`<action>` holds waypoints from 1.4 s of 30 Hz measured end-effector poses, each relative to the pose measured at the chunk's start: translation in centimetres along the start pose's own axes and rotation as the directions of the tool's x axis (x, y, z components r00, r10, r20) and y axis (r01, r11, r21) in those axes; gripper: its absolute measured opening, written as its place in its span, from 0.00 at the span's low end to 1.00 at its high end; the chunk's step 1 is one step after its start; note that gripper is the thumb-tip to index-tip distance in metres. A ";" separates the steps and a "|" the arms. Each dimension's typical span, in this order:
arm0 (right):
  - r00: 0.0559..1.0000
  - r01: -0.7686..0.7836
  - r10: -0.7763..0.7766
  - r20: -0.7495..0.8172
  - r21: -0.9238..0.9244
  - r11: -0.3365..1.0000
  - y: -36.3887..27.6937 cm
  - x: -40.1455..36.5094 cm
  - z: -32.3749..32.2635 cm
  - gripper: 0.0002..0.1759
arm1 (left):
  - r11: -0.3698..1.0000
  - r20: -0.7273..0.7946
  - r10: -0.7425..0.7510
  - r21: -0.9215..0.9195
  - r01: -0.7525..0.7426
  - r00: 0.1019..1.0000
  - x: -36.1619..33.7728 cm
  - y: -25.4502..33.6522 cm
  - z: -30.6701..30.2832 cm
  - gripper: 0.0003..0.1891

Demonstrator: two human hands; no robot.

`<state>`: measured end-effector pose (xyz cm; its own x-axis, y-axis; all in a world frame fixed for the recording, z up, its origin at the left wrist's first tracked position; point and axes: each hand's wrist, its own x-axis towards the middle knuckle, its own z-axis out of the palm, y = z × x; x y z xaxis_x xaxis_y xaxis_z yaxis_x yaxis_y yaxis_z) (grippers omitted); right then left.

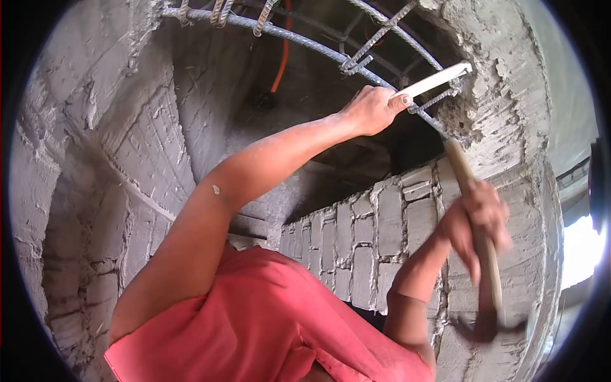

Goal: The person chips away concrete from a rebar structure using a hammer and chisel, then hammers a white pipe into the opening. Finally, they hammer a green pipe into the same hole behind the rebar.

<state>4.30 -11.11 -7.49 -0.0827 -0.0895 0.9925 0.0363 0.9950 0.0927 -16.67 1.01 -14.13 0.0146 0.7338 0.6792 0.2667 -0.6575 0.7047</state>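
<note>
My left hand is closed around one end of a pale, straight, narrow bar. The bar slants up to the right, and its far end overlaps the rough concrete edge. Just beneath it, a steel rebar curves past my left hand. At lower right my right hand, smeared by motion, grips the wooden handle of a hammer about midway. The dark hammer head hangs at the bottom, also blurred, in front of the grey wall.
Crossed rebars with tie wire span a dark opening at the top. An orange cord hangs in it. A mortared block wall rises below, and rough plastered masonry stands to the left. Bright light enters at far right.
</note>
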 end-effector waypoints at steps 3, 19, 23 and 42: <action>0.880 -0.216 0.450 0.153 -0.715 0.665 7.6 -3.2 -1.4 0.27 | 0.998 -0.052 0.059 0.019 -0.058 0.997 0.1 0.0 -0.2 0.37; 0.748 -0.549 0.656 0.100 -0.462 0.697 5.4 -3.4 2.2 0.29 | 0.992 -0.039 0.106 -0.066 -0.109 0.994 -0.5 -1.9 -1.8 0.36; 0.976 -0.185 0.200 -0.090 0.154 0.971 -1.0 0.9 5.6 0.29 | 0.994 -0.023 0.020 -0.108 -0.022 1.000 -1.5 -1.9 -0.9 0.37; 0.713 -0.326 0.639 0.287 -0.672 0.665 10.2 -4.3 -3.3 0.32 | 0.993 -0.084 0.061 -0.101 -0.069 0.995 -2.2 -1.9 0.2 0.37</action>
<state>8.35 -0.72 -10.53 -0.3214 0.5850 0.7446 0.7200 0.6617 -0.2091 -17.00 0.67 -17.00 -0.0506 0.6755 0.7356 0.1669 -0.7205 0.6731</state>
